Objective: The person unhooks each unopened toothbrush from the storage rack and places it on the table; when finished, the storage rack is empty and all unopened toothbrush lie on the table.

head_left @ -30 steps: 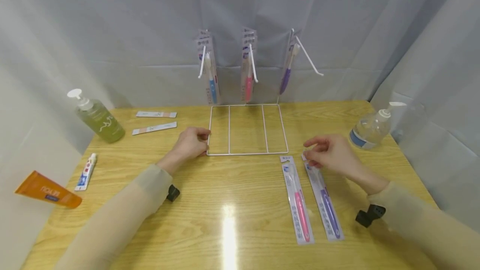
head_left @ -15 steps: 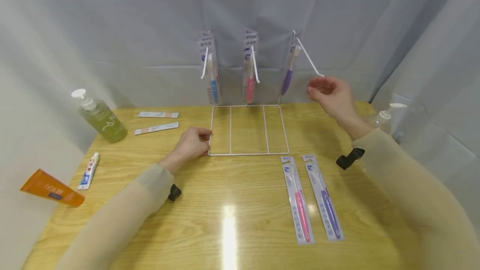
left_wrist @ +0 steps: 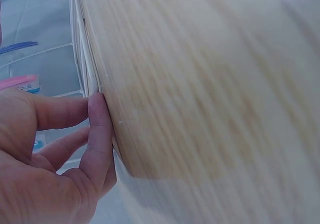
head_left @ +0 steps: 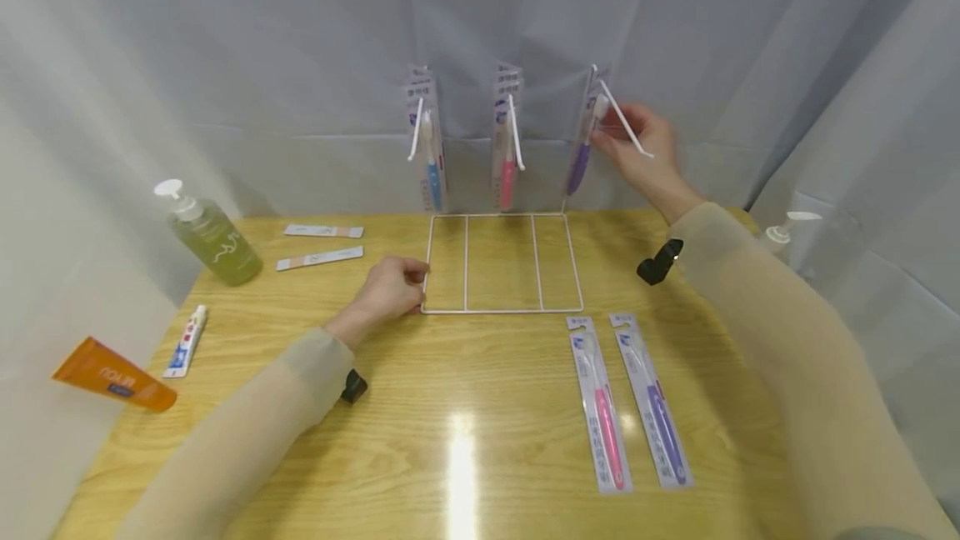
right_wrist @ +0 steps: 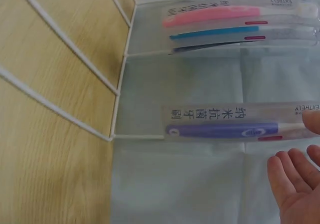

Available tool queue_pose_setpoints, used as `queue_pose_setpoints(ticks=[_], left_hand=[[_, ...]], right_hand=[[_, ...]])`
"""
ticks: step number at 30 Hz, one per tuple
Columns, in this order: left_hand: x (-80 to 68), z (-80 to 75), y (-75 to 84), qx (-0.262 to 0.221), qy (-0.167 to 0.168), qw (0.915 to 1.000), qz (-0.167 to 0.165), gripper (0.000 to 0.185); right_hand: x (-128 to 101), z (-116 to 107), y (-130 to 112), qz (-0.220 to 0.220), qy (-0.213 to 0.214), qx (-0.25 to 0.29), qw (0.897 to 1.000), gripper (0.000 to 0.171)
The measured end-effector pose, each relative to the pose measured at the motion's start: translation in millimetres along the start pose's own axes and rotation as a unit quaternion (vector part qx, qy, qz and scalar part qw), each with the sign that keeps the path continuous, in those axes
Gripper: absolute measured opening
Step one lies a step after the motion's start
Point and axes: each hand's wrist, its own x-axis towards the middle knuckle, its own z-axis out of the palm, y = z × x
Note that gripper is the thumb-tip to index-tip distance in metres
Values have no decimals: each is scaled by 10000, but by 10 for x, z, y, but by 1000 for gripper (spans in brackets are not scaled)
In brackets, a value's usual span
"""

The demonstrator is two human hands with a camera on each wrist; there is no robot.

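perhaps a nudge by the spread right hand (head_left: pixel 651 175) against the purple toothbrush (head_left: pixel 579 167) could tip the rack (head_left: pixel 502 312) the left hand (head_left: pixel 388 288) pinches.

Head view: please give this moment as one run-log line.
Left hand: holds white rack | Right hand: at hanging purple toothbrush, contact unclear | Table: pink toothbrush and another purple toothbrush, packaged, side by side

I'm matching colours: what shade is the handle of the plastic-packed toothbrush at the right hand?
Purple handle, clearest in the right wrist view.
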Motion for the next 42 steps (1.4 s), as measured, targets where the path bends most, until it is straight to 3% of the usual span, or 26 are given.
queue_pose_setpoints(ticks=[12, 20, 26, 34, 37, 42], left_hand=[[-10, -24, -4, 64, 85, 9999, -64, 67], [1, -39, -22, 73, 111, 9999, -100, 68], [9, -40, -34, 65, 126, 9999, -47, 68], [16, -25, -21, 80, 122, 9999, -48, 68], [31, -8, -13, 16, 81, 9999, -67, 68], [48, 5, -9, -44, 102, 9999, -127, 68]], right_hand=[[20, 103, 1, -317, 306, -8, 9990, 21], [45, 116, -42, 35, 328, 298, 9990, 18], [51, 119, -23, -300, 469, 458, 9974, 10], [2, -71, -95, -253, 619, 63, 9977, 19], [-41, -195, -109, -256, 800, -14, 9965, 15], [-178, -358, -112, -250, 1006, 461, 9935, 18]])
